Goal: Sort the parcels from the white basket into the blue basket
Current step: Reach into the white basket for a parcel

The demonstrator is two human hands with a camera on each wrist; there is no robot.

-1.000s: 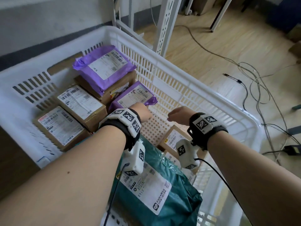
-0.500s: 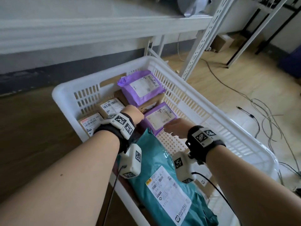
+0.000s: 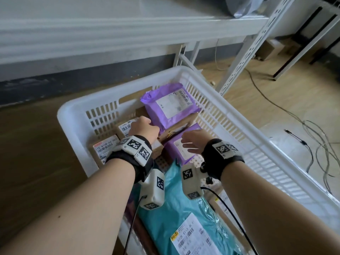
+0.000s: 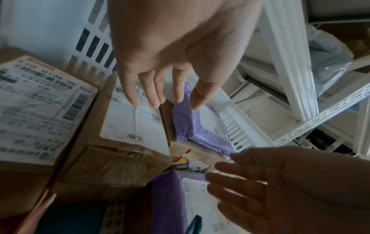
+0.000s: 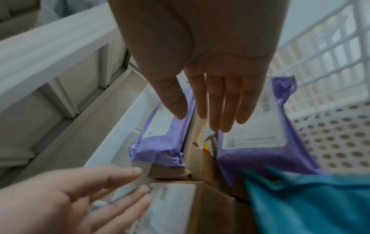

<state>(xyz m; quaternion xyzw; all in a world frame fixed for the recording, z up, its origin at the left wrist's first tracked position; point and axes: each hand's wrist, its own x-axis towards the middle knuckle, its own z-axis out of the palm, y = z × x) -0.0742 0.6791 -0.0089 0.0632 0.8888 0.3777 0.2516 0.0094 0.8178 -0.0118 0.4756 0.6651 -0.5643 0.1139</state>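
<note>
The white basket point(image 3: 73, 115) on the floor holds several parcels. A purple bag point(image 3: 171, 105) lies at the back on a cardboard box point(image 3: 181, 127); a second purple bag point(image 3: 176, 150) lies nearer. Two labelled brown boxes point(image 3: 105, 147) sit at the left, and a teal bag point(image 3: 176, 214) lies nearest me. My left hand point(image 3: 143, 128) hovers with straight fingers over the middle brown box point(image 4: 132, 129), beside the back purple bag point(image 4: 192, 123). My right hand point(image 3: 193, 142) is spread over the near purple bag point(image 5: 256, 136). Neither hand holds anything. No blue basket is in view.
A white shelf frame point(image 3: 244, 57) stands just behind the basket, with a low white ledge point(image 3: 92, 34) across the back. Loose cables point(image 3: 312, 140) trail over the wooden floor to the right. Dark floor lies left of the basket.
Both hands have moved farther into the basket, toward the purple bags, and their fingers have spread. My head has pulled back and up, so more of the basket and shelf shows.
</note>
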